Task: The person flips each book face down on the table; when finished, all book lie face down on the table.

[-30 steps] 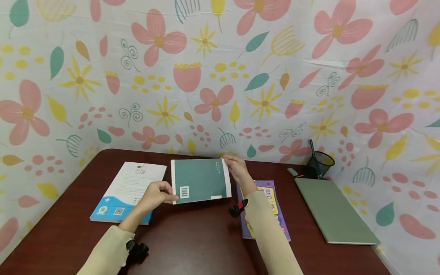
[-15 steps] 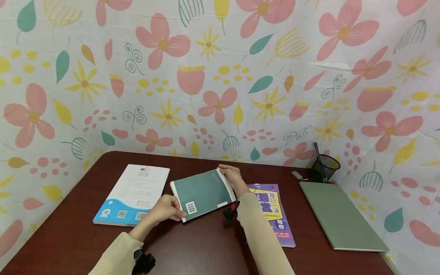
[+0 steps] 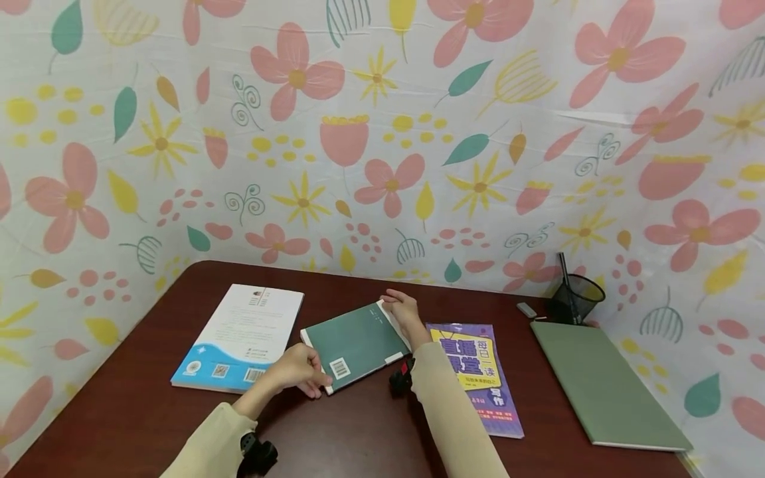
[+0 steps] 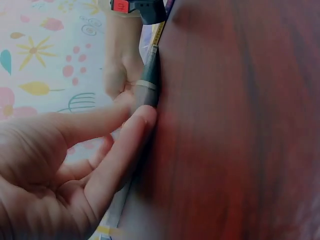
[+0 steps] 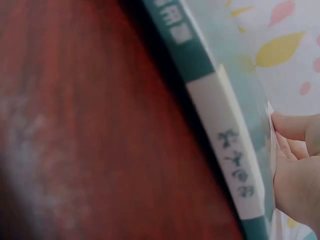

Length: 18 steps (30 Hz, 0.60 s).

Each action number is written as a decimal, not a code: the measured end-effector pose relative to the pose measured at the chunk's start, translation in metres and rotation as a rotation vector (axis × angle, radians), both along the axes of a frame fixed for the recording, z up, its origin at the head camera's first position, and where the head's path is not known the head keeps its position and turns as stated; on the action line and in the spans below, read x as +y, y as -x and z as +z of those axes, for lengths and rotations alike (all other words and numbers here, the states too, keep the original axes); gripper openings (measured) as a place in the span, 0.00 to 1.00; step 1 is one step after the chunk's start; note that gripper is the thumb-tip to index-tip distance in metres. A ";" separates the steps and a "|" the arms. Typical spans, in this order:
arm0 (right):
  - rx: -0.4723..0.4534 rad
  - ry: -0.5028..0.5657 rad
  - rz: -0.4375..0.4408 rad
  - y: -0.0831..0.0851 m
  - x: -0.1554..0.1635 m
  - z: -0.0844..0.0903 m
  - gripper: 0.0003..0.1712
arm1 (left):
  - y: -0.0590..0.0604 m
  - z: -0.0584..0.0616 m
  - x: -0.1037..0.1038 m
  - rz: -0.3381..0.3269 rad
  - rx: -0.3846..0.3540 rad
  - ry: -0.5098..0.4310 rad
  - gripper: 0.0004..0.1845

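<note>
A green book (image 3: 358, 346) with a white barcode lies at a slant, close over the middle of the table. My left hand (image 3: 297, 372) pinches its near-left corner between thumb and fingers. At the book's right edge is my right hand (image 3: 403, 318), its thumb and fingers gripping the side near the far corner. The left wrist view shows the left hand (image 4: 75, 165) with fingertips on the book's end (image 4: 147, 92). In the right wrist view, the book's spine (image 5: 225, 145) bears a white label with handwriting, and the right hand (image 5: 300, 165) is partly out of frame.
A white and blue book (image 3: 245, 338) lies at left. On the right are a purple and yellow book (image 3: 478, 378), partly behind the right sleeve, and a grey-green book (image 3: 606, 385). A black mesh pen holder (image 3: 576, 299) and a small grey object (image 3: 526, 310) stand near the patterned curtain (image 3: 382, 133).
Both hands have lowered the green book toward the table and turned it, its left end coming nearer to me. The purple book shows more. The head view has shifted slightly.
</note>
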State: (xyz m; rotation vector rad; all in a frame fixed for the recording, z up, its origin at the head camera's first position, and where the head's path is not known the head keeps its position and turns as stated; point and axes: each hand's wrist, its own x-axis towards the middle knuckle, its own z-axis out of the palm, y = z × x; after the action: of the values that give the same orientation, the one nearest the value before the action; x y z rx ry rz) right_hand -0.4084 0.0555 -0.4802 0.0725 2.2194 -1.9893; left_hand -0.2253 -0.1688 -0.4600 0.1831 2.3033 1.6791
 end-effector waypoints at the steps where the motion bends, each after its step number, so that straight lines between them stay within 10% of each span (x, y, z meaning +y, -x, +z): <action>1: 0.006 0.029 -0.016 -0.001 0.002 -0.001 0.27 | -0.001 0.000 0.002 -0.002 -0.004 0.012 0.12; 9: 0.013 0.276 -0.104 -0.014 0.029 0.004 0.27 | -0.006 0.003 0.013 0.005 -0.003 0.068 0.12; 18: 0.073 0.237 0.019 -0.035 0.038 0.031 0.26 | 0.010 0.020 -0.014 0.030 0.209 0.050 0.09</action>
State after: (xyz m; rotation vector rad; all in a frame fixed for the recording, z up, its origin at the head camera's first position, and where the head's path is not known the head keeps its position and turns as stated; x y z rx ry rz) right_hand -0.3729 0.0936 -0.4491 -0.0505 1.9987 -2.2614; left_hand -0.2356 -0.1826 -0.4403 0.3292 2.5075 1.6864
